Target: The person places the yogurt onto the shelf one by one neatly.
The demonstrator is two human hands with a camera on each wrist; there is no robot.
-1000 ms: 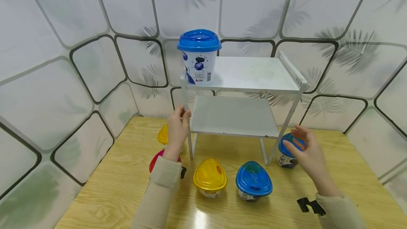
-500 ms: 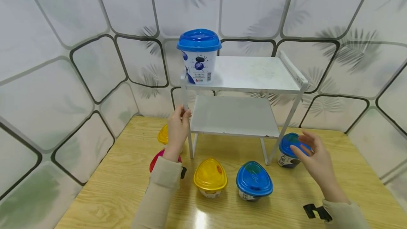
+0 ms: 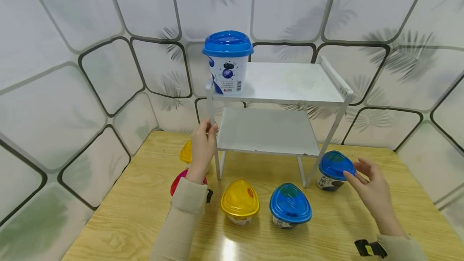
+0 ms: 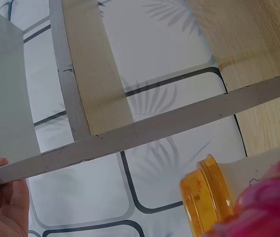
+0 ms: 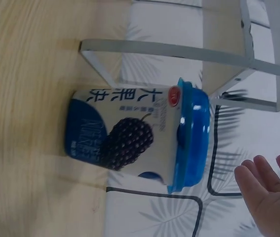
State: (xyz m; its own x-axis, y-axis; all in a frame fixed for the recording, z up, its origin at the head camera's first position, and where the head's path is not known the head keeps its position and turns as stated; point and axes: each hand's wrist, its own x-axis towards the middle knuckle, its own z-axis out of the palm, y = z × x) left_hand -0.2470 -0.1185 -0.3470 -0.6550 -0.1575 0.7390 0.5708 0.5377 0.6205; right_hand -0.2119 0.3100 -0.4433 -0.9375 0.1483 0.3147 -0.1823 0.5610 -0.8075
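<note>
My left hand (image 3: pixel 204 144) grips the left front leg of a white two-tier shelf rack (image 3: pixel 266 132); in the left wrist view its fingers (image 4: pixel 17 200) curl round the bar. My right hand (image 3: pixel 373 188) hovers beside a blue-lidded yogurt cup (image 3: pixel 332 168) on the table, right of the rack. In the right wrist view, that cup shows a blackberry picture, and the fingers (image 5: pixel 251 185) are spread and apart from its lid. Another blue-lidded cup (image 3: pixel 228 63) stands upright on the top shelf, at the left end.
On the wooden table (image 3: pixel 119 220), a yellow-lidded cup (image 3: pixel 240 200) and a blue-lidded cup (image 3: pixel 290 204) stand in front of the rack. Left of it, a red-lidded cup (image 3: pixel 177 182) and another yellow-lidded cup (image 3: pixel 186 153) are partly hidden by my left arm. A patterned wall (image 3: pixel 282 7) rises behind.
My right hand has shifted right and toward me, from over the right-hand blue-lidded cup to its right side. My left hand keeps its grip on the rack leg.
</note>
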